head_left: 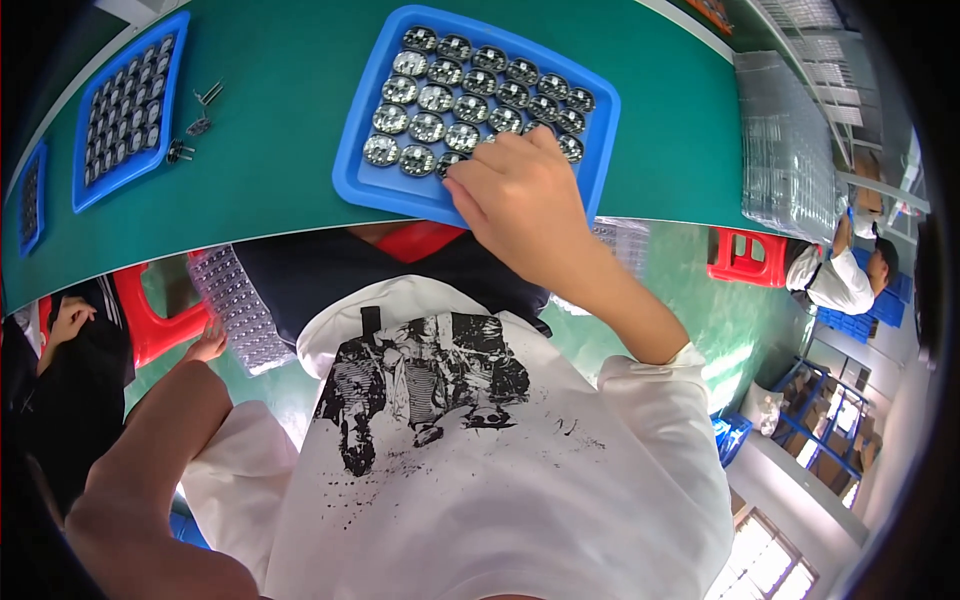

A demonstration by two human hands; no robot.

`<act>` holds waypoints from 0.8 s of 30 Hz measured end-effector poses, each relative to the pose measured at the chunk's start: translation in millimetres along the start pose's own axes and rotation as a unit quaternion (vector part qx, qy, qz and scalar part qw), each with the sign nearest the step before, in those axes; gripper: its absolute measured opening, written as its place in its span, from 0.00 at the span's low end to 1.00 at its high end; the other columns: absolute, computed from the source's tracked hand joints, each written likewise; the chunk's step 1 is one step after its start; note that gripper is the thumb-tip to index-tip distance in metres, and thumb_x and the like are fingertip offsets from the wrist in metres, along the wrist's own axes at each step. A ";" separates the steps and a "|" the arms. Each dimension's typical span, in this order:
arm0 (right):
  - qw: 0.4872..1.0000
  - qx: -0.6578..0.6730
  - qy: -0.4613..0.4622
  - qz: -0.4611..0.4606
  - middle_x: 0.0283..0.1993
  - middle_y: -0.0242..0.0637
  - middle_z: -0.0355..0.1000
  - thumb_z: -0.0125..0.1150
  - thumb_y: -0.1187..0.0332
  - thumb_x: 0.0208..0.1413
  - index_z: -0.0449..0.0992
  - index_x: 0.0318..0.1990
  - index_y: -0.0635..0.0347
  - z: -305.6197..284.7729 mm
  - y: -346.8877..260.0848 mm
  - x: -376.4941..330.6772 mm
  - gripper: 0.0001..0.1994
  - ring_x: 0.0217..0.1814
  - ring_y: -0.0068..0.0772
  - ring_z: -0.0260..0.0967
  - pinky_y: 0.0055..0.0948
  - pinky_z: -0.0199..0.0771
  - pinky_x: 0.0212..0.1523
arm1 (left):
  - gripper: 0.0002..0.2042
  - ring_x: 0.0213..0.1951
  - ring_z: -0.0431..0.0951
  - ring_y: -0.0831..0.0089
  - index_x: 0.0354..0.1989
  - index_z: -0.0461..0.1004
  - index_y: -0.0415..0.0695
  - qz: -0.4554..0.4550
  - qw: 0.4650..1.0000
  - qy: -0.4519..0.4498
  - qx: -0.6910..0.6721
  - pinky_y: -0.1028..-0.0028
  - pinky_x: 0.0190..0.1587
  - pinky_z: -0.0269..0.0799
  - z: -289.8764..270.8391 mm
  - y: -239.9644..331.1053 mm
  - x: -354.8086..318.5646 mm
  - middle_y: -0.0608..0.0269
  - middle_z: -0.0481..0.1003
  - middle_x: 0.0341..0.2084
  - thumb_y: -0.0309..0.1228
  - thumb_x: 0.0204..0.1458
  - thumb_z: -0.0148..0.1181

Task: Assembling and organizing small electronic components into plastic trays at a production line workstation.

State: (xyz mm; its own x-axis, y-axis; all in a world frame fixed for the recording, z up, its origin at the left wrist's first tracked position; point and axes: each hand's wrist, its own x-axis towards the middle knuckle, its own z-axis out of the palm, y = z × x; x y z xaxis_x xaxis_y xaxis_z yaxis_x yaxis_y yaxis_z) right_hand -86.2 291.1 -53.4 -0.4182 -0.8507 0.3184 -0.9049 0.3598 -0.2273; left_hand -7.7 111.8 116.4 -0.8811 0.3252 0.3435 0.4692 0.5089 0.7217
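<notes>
My right hand (525, 195) reaches over the near side of a blue tray (352, 150) with its fingers closed. Thumb and fingertips meet at a shiny oval reflector piece (450, 162) in the nearest row; the fingers partly hide it and its neighbours. Several more silvery oval reflector pieces (427, 127) with dark rims fill the tray in rows. Low at the left, my left hand (208, 342) is closed at the edge of a clear plastic blister tray (238, 312) with many small pockets, tilted below the table edge by my lap.
On the green table (270, 120), a second blue tray (160, 135) of similar pieces stands at the left, with small metal parts (200, 125) beside it. Stacked clear plastic trays (785, 145) rise at the right end. Red stools (745, 257) and other people are nearby.
</notes>
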 end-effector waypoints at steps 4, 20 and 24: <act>1.000 0.024 0.001 -0.007 0.23 0.30 0.67 0.67 0.72 0.45 0.78 0.27 0.56 -4.6 -3.4 -0.1 0.03 0.29 0.33 0.66 0.33 0.60 0.34 | 0.10 0.26 0.74 0.70 0.37 0.79 0.45 -0.017 1.000 -0.006 0.019 0.70 0.26 0.63 -1.8 9.4 0.6 0.65 0.74 0.24 0.22 0.45 0.60; 0.986 0.120 0.024 -0.111 0.24 0.31 0.66 0.62 0.71 0.39 0.71 0.22 0.57 5.6 -23.1 21.1 0.05 0.30 0.34 0.65 0.32 0.64 0.31 | 0.10 0.25 0.74 0.71 0.37 0.80 0.46 0.006 0.999 -0.039 0.015 0.70 0.25 0.62 6.2 15.2 32.8 0.68 0.74 0.23 0.22 0.45 0.60; 0.990 0.099 0.028 -0.095 0.24 0.31 0.67 0.63 0.73 0.39 0.73 0.24 0.58 3.6 -19.6 22.2 0.04 0.30 0.33 0.66 0.32 0.67 0.29 | 0.10 0.25 0.74 0.72 0.37 0.80 0.47 -0.014 0.998 -0.046 0.031 0.70 0.25 0.61 0.7 10.9 26.7 0.68 0.74 0.22 0.23 0.45 0.60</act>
State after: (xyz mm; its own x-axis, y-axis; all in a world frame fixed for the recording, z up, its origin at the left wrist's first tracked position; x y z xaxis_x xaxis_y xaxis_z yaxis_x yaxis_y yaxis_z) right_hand -77.4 263.7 -45.1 -0.2499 -0.8718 0.4214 -0.9369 0.1078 -0.3326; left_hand -26.2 126.7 133.0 -0.8855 0.3812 0.2655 0.4507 0.5663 0.6900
